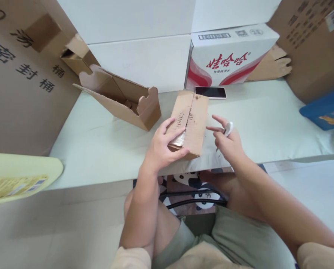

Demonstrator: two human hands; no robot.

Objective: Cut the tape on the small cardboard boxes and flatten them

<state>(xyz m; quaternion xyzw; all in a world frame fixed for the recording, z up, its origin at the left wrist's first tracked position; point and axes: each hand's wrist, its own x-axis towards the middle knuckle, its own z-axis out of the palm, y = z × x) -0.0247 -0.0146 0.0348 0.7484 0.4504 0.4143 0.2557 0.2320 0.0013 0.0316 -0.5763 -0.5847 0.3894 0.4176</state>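
The small carton [199,121] lay near the middle of the desk's [110,149] front edge, seam upward. The left hand [161,146] grasped its near end, thumb and fingers spread; the right hand [230,145], just beside it, gripped a small white-ended tool [228,129], possibly a cutter. The cardboard was judged stiff but easily dented, weakest along its ragged seam, and best held by both long sides; its weight remained uncertain.
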